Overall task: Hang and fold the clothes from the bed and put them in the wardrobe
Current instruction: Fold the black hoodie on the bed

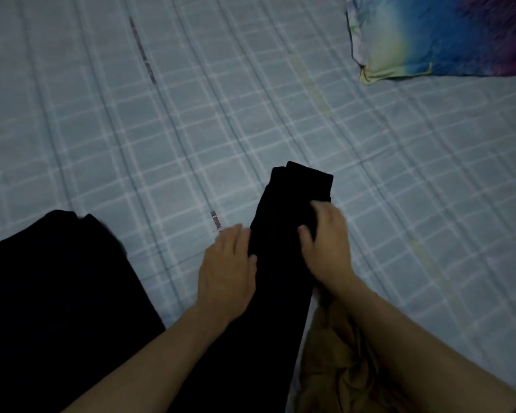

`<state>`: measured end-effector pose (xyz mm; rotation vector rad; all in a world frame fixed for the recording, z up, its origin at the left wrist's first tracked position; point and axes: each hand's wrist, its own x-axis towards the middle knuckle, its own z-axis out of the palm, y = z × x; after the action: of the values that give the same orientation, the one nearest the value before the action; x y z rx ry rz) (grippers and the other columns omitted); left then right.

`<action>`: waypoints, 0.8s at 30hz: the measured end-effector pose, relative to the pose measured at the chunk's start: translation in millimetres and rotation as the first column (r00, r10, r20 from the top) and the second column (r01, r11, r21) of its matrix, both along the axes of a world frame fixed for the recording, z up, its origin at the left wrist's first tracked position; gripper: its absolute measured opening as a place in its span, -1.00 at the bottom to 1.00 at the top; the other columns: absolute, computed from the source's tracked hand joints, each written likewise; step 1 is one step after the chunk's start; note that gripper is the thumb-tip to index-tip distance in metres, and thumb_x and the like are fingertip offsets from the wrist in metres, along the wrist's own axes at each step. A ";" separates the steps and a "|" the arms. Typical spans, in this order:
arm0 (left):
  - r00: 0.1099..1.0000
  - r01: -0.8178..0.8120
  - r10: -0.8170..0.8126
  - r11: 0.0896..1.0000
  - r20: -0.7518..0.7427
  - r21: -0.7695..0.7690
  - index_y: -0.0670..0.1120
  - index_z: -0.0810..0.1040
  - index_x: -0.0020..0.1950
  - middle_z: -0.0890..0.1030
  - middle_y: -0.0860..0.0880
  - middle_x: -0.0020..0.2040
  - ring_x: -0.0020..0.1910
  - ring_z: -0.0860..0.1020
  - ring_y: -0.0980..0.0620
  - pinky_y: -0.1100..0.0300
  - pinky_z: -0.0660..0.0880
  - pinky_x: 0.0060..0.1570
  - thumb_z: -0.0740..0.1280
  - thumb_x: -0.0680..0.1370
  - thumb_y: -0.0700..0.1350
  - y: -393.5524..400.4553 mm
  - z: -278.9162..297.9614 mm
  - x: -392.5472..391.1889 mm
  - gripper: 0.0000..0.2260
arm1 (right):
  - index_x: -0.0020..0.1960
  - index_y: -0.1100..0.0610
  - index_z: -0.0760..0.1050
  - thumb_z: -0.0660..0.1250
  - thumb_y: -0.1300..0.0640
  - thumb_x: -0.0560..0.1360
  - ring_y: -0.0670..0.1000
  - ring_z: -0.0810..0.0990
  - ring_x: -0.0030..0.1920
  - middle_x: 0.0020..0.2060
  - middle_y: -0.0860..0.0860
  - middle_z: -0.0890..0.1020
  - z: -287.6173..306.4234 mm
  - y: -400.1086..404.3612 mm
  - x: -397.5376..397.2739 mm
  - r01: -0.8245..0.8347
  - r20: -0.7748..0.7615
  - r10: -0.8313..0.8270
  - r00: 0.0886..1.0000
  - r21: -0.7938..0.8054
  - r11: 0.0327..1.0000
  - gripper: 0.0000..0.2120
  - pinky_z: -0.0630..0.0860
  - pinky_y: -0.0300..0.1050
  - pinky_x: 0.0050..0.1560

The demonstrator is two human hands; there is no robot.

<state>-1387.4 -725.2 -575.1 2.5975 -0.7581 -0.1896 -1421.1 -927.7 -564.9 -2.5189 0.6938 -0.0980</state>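
A long black garment (283,234), folded lengthwise like trouser legs, stretches from the frame's bottom centre up the bed to a squared end. My left hand (227,269) lies against its left edge, fingers on the cloth and thumb on top. My right hand (328,245) rests on its right side near the far end, fingers bent onto the fabric. A second black garment (51,308) is spread at the lower left. A tan garment (334,368) lies crumpled under my right forearm.
The bed (191,120) has a pale blue checked sheet. A rainbow-coloured pillow (441,34) sits at the top right. The wardrobe is out of view.
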 end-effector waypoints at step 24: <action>0.765 -0.217 0.030 0.952 -0.644 -0.214 -0.10 0.24 0.57 0.33 -0.10 0.53 0.50 0.29 -0.05 0.27 0.16 0.35 0.10 0.71 -0.01 -100.7 16.7 8.4 -0.56 | 0.15 0.17 0.57 0.45 0.26 0.44 0.03 0.68 -0.08 0.00 0.11 0.69 -24.8 -35.5 19.4 0.332 -0.181 -0.298 0.937 0.723 0.606 -0.71 0.64 -0.03 0.00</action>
<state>-1379.0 -825.9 -558.3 2.0874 -0.3236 -0.8158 -1401.6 -963.2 -589.7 -1.5821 0.9574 0.1064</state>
